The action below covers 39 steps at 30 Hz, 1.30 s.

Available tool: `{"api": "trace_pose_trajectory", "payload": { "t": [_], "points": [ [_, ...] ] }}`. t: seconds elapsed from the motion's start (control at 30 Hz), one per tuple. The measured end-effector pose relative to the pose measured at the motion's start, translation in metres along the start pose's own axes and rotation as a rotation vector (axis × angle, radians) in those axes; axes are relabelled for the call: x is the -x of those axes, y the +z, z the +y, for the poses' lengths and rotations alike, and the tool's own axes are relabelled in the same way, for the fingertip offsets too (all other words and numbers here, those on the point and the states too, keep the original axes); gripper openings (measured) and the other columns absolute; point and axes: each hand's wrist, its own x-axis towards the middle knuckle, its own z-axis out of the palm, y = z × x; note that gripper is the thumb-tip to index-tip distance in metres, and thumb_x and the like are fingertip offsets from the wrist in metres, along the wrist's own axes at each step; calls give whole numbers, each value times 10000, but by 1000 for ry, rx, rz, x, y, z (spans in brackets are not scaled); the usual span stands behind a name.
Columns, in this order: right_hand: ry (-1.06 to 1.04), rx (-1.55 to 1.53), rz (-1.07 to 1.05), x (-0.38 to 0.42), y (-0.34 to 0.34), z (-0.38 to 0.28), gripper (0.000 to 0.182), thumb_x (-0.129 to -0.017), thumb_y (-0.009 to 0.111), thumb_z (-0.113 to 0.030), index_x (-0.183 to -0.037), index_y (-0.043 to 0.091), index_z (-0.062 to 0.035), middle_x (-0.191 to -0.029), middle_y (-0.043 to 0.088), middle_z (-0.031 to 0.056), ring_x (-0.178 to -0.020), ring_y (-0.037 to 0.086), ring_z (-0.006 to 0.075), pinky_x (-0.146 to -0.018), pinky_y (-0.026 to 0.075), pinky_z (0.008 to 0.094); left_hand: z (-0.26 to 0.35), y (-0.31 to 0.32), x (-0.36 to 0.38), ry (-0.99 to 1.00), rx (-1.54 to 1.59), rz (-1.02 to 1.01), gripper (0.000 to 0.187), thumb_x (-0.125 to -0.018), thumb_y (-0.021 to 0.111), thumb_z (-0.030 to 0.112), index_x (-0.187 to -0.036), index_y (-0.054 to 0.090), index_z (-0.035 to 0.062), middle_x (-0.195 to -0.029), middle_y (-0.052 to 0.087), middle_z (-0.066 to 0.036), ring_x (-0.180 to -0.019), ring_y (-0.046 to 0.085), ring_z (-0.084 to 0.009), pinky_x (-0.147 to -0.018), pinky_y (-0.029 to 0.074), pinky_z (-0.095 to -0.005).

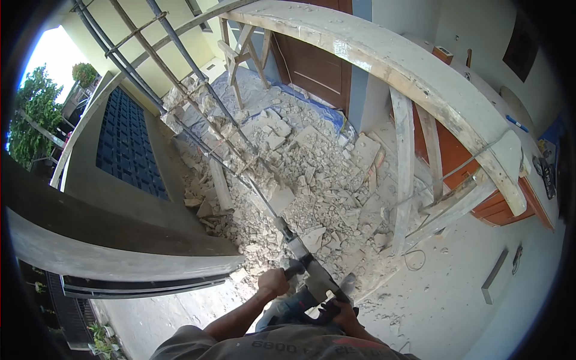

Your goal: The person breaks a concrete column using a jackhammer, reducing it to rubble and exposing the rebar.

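The place was a building site at a house, with broken rubble (312, 186) heaped over the ground beside a brown panelled door (315, 66) and a blue plastic sheet (321, 107). Exposed steel bars (180, 45) ran above the debris, and rough timber props (403, 174) stood near painted walls (468, 24). Greenery (39, 114) and bright sky (51, 51) showed past the wall at the left.

The left hand (273, 282) hides part of the side handle (293, 267). The right hand (345, 316) covers much of the rear grip (329, 309), its fingertips too small to tell. Ahead of the left fingers, the tip of the chisel (264, 200) is lost among metal bars (213, 96) and rubble (324, 198). Behind both hands' fingers, the shirt (282, 345) is cut off by the bottom edge. Far left of the fingers, the plants (105, 345) are blurred.
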Motion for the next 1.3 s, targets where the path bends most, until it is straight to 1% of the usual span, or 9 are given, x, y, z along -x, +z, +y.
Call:
{"api": "trace_pose_trajectory", "payload": {
  "t": [0.13,0.27,0.3,0.37,0.53,0.67,0.87,1.03,1.3],
  "points": [
    [67,-16,71,21,-33,-5,348,-967,500,-124,-1298,510,-17,-1107,640,186,-1103,613,371,-1021,451,586,-4,44,-13,54,92,-88,434,-757,696,309,-1135,652,100,-971,715,-155,-953,695,-333,-841,549,-446],
    [-19,102,71,36,-37,8,362,-974,494,-120,-1324,513,-29,-1133,632,184,-1125,607,327,-1041,459,536,-5,58,-47,65,65,-164,317,-780,641,237,-1042,707,71,-985,720,-183,-949,701,-346,-808,559,-448],
    [40,-68,119,33,-35,4,358,-969,483,-95,-1321,518,-39,-1105,640,183,-1106,612,328,-1026,467,559,-4,61,-50,60,66,-182,320,-773,647,232,-1042,708,71,-989,720,-181,-952,700,-345,-815,558,-448],
    [-28,30,112,34,-32,-2,359,-961,494,-84,-1316,522,-44,-1080,646,183,-1090,616,338,-1012,472,573,-4,67,-53,55,62,-208,322,-767,652,228,-1042,709,71,-992,720,-179,-955,700,-344,-822,556,-448],
    [-72,142,81,21,-29,2,351,-935,523,-54,-1286,536,-41,-1038,650,194,-1031,630,367,-987,472,609,-3,41,-37,52,76,-143,348,-775,639,268,-1062,704,83,-1007,718,-171,-965,694,-344,-843,550,-449],
    [2,-94,183,1,-22,1,277,-933,536,-65,-1205,553,-22,-989,640,201,-979,634,367,-996,469,610,-5,30,-50,40,39,-133,397,-748,707,303,-1093,691,106,-1039,713,-142,-1001,685,-317,-856,548,-435],
    [-73,-63,130,-10,4,5,203,-913,545,-76,-1098,560,6,-909,632,162,-956,633,336,-973,492,536,-12,12,-64,45,3,-163,389,-740,688,288,-1078,695,95,-1037,712,-156,-999,685,-320,-861,548,-436],
    [4,-39,208,-39,0,21,96,-823,603,-98,-856,549,-26,-763,578,123,-747,591,307,-767,507,464,-24,9,-73,44,-23,-109,327,-757,652,247,-1027,715,74,-993,720,-176,-963,698,-339,-840,554,-444],
    [-21,-139,158,-75,13,41,85,-807,638,-77,-874,596,-46,-745,590,93,-722,601,251,-753,520,420,-52,1,-101,51,-90,-144,360,-743,645,245,-1051,691,66,-1005,713,-186,-973,689,-350,-841,546,-451]
  ]
}}
